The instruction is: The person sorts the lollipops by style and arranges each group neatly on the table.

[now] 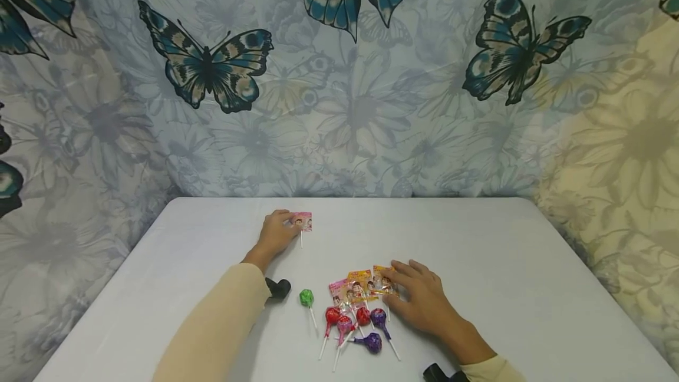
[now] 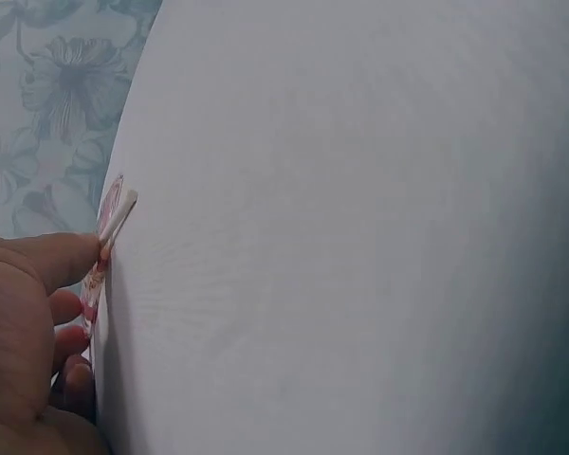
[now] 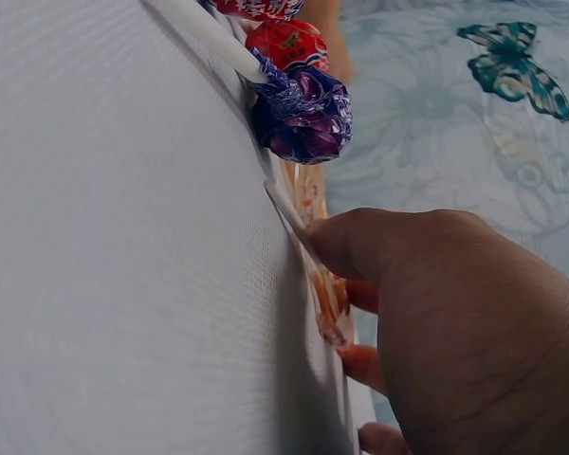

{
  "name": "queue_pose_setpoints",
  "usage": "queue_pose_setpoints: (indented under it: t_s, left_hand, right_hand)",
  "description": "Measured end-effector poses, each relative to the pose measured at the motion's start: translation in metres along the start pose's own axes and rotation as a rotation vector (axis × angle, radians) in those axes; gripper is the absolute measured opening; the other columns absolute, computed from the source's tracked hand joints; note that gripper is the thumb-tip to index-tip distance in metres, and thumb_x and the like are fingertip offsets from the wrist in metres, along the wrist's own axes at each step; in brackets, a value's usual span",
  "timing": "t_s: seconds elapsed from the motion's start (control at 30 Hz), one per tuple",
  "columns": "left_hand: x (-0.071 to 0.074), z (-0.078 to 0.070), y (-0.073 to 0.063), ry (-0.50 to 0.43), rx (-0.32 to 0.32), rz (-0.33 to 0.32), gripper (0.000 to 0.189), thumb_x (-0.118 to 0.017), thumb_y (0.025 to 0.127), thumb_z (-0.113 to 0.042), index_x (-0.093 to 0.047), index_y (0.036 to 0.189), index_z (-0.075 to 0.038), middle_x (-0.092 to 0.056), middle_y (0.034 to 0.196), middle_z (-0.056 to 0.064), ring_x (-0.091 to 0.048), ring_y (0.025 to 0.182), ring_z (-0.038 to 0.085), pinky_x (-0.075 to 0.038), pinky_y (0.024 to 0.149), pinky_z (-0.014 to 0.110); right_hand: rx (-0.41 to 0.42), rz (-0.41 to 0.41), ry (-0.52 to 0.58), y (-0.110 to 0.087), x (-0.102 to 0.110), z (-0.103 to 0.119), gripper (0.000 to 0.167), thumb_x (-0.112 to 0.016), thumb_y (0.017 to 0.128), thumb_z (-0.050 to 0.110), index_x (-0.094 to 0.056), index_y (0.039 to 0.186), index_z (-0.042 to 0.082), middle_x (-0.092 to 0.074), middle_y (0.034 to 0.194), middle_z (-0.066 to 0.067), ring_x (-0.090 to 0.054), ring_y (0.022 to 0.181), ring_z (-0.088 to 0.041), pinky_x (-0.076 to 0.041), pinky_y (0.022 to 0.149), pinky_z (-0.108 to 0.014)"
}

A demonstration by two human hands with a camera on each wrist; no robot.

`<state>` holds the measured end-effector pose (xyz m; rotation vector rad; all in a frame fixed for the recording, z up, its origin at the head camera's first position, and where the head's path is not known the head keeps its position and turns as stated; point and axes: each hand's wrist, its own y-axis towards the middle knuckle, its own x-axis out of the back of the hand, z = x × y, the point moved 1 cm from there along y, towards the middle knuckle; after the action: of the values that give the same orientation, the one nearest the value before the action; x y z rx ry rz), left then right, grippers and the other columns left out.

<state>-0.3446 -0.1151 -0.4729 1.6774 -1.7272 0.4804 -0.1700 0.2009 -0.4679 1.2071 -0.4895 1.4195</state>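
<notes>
Near the far left part of the table, my left hand pinches a flat pink-wrapped lollipop; its white stick points down toward me. The left wrist view shows the thumb against this lollipop, fingers behind it. My right hand pinches an orange-wrapped lollipop at the right end of a row of flat lollipops. In the right wrist view the thumb lies on its stick. Just left of it are another orange-wrapped lollipop and a pink-wrapped one.
Round lollipops lie nearer me: red, pink, a second red and two purple ones, their sticks crossing. A green lollipop lies apart at left. The white table meets a butterfly-print cloth behind.
</notes>
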Motion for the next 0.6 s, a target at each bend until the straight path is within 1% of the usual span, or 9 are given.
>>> queue_pose_setpoints:
  t_s: [0.1,0.2,0.37,0.47,0.6]
  left_hand:
    - [-0.0039,0.002,0.0001,-0.006,-0.009,-0.009,0.04,-0.071,0.086,-0.015,-0.065,0.119,0.006,-0.053,0.131,0.022,-0.041,0.123,0.044,-0.03,0.105,0.048]
    - [-0.0071,0.0037,0.0011,-0.011,-0.019,-0.021,0.039,-0.071,0.086,-0.014,-0.065,0.119,0.005,-0.055,0.13,0.02,-0.043,0.123,0.042,-0.03,0.105,0.047]
    - [-0.0084,0.0029,0.0023,-0.023,-0.004,-0.012,0.04,-0.072,0.085,-0.014,-0.064,0.121,0.004,-0.055,0.131,0.018,-0.042,0.126,0.04,-0.029,0.106,0.045]
    - [-0.0067,0.0019,0.0019,-0.023,-0.001,-0.01,0.04,-0.072,0.085,-0.013,-0.064,0.121,0.004,-0.055,0.131,0.017,-0.042,0.126,0.04,-0.029,0.107,0.045]
    - [-0.0027,0.0022,0.0008,-0.01,-0.004,-0.029,0.039,-0.072,0.085,-0.012,-0.065,0.12,0.004,-0.056,0.13,0.018,-0.042,0.125,0.04,-0.03,0.106,0.045]
  right_hand:
    - [-0.004,-0.005,0.013,0.0002,-0.0006,-0.0028,0.045,-0.075,0.08,0.032,-0.069,0.122,0.016,-0.058,0.13,-0.011,-0.043,0.123,-0.046,-0.028,0.091,-0.071]
    - [-0.016,-0.017,0.029,0.0004,-0.0005,-0.0058,0.045,-0.077,0.079,0.031,-0.069,0.121,0.016,-0.06,0.128,-0.008,-0.045,0.122,-0.041,-0.029,0.092,-0.068]
    - [-0.022,-0.062,0.113,0.0004,0.0005,-0.0077,0.048,-0.081,0.077,0.025,-0.068,0.121,0.011,-0.062,0.122,-0.007,-0.051,0.115,-0.033,-0.035,0.091,-0.06]
    - [0.005,-0.088,0.157,0.0009,0.0001,-0.0084,0.047,-0.082,0.076,0.019,-0.068,0.12,0.007,-0.062,0.119,-0.007,-0.053,0.109,-0.031,-0.04,0.089,-0.057]
    - [0.067,-0.104,0.167,0.0044,-0.0011,-0.0096,0.045,-0.08,0.076,0.014,-0.068,0.118,0.004,-0.063,0.117,-0.007,-0.054,0.106,-0.028,-0.043,0.087,-0.054]
